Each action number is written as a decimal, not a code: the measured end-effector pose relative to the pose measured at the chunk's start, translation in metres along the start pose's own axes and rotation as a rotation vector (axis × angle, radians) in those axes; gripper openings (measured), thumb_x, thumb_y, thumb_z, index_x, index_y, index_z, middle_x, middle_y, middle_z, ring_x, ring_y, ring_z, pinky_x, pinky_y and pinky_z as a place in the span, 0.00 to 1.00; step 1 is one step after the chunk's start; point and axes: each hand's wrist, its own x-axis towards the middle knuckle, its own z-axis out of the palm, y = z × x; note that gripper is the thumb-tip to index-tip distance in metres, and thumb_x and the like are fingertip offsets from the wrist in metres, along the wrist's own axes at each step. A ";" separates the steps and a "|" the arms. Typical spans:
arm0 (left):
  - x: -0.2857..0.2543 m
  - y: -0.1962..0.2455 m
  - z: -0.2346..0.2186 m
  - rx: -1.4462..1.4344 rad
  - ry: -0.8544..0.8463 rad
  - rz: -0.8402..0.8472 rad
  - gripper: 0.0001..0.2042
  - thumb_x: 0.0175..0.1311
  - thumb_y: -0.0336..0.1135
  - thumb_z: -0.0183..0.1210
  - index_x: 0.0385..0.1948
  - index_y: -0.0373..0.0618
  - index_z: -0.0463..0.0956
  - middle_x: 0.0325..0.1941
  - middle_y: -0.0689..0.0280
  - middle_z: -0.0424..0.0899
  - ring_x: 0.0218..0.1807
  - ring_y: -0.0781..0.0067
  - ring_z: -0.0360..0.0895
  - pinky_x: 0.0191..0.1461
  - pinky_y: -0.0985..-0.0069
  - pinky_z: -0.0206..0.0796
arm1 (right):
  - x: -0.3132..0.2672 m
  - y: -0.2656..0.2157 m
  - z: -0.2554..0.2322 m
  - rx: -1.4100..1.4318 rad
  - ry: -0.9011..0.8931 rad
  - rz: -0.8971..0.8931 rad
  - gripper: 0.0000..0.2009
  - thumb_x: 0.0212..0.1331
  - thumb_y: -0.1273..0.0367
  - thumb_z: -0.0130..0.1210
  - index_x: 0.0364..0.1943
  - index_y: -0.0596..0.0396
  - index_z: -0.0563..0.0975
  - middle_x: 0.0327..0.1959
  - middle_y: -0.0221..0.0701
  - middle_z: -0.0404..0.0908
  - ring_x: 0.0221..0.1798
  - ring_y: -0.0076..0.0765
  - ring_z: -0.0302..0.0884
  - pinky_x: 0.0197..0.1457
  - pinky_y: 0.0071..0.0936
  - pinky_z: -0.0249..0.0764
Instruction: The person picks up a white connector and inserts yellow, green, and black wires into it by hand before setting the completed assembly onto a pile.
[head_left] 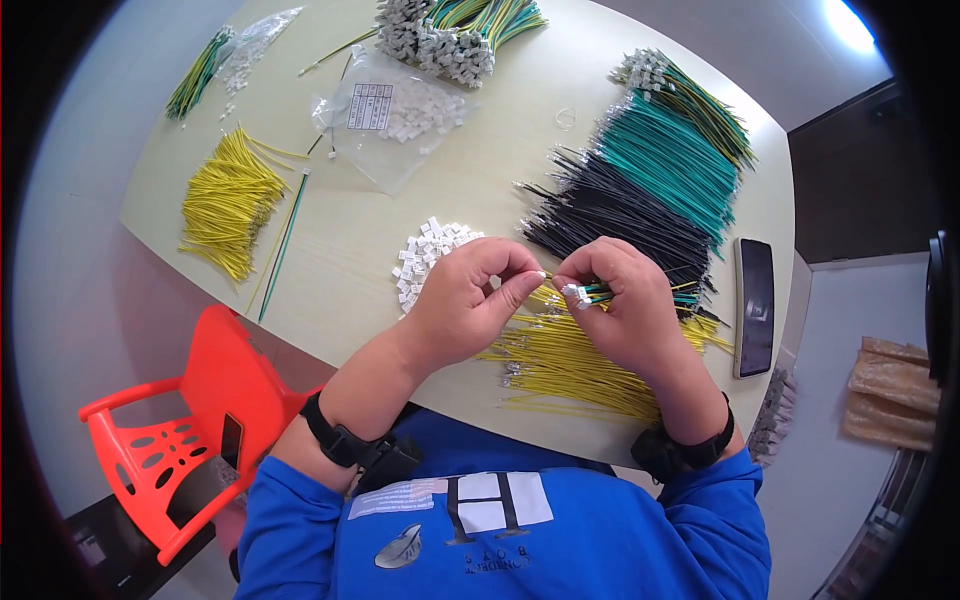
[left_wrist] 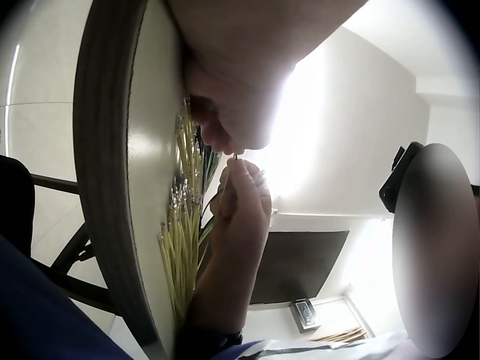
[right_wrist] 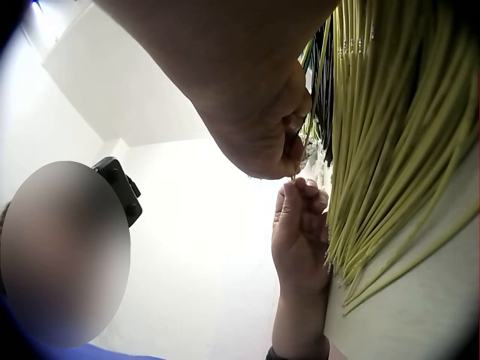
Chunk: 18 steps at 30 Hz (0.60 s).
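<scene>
Head view shows both hands meeting just above the table's [head_left: 330,250] near edge. The right hand [head_left: 625,305] is curled round a small white connector [head_left: 572,292] with green and yellow leads [head_left: 610,292] running back under its fingers. The left hand [head_left: 470,295] pinches a thin yellow wire [head_left: 548,275] between thumb and forefinger, its tip right at the connector. The two grips are almost touching.

Directly below the grip lies a loose heap of yellow wires [head_left: 570,360]. Just beyond the right hand's knuckles spread black wires [head_left: 610,215] and, farther out, teal wires [head_left: 670,160]. Left of the left hand's knuckles sits a small pile of white connector housings [head_left: 425,255]. A dark phone [head_left: 754,305] lies well to the right of the grip. Only this view shows the far items: a clear bag of housings [head_left: 395,110], a yellow bundle [head_left: 230,200] and finished harnesses [head_left: 450,35] well beyond the hands, and an orange chair [head_left: 190,420] beside the person.

Left wrist view looks from under the palm: the right hand [left_wrist: 240,202] faces it with fingertips closed on a tiny dark end, and the yellow wires [left_wrist: 184,240] show their bare metal terminals against the table edge [left_wrist: 105,187], a detail the head view blurs. The connector is hidden here.

Right wrist view gives the reverse: the left hand [right_wrist: 300,232] with fingertips pressed together just under the right hand [right_wrist: 255,127], yellow wires [right_wrist: 390,150] beside them. The wire in the pinch is too small to make out.
</scene>
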 end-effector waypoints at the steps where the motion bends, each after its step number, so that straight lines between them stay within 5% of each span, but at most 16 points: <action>1: 0.000 -0.001 0.000 -0.001 0.000 0.000 0.04 0.63 0.29 0.56 0.32 0.39 0.73 0.31 0.71 0.72 0.31 0.86 0.66 0.31 0.87 0.61 | 0.000 0.001 0.000 0.007 0.002 -0.011 0.05 0.44 0.78 0.57 0.26 0.56 0.75 0.23 0.31 0.74 0.28 0.35 0.71 0.32 0.28 0.67; 18: 0.001 -0.008 -0.001 -0.005 -0.011 0.065 0.04 0.62 0.29 0.56 0.32 0.40 0.73 0.29 0.70 0.72 0.30 0.85 0.66 0.34 0.86 0.60 | -0.001 0.006 0.014 0.038 0.028 -0.093 0.08 0.37 0.81 0.54 0.25 0.57 0.72 0.24 0.32 0.74 0.29 0.39 0.72 0.33 0.29 0.67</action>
